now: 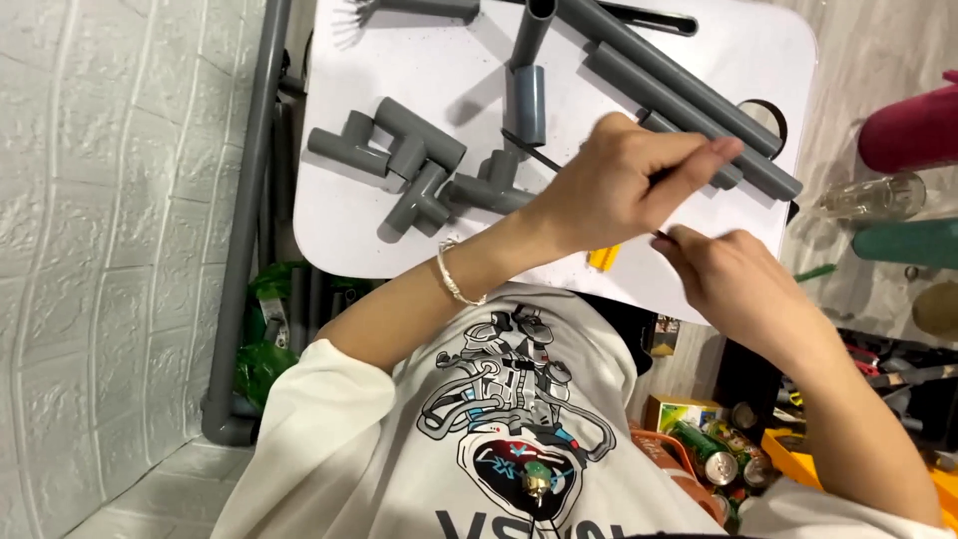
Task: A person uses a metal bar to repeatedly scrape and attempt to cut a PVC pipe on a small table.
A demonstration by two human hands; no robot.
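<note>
Both hands (pixel 639 190) (pixel 738 274) close together, fingers curled

A white worktop (pixel 718 40) with rounded corners fills the far middle of the view. To the left stands a white wall (pixel 110 200) with a raised brick-like pattern, evenly lit, and a tall grey pipe (pixel 249 220) runs along it down to an elbow near the pale floor (pixel 160 489). On the right, the floor (pixel 878 50) shows light wood-grain boards. There lie a clear glass bottle (pixel 873 195), a magenta cylinder (pixel 913 130) and a teal one (pixel 908 243). Nearer, cans (pixel 714 454) crowd beside a yellow box (pixel 798 454).
</note>
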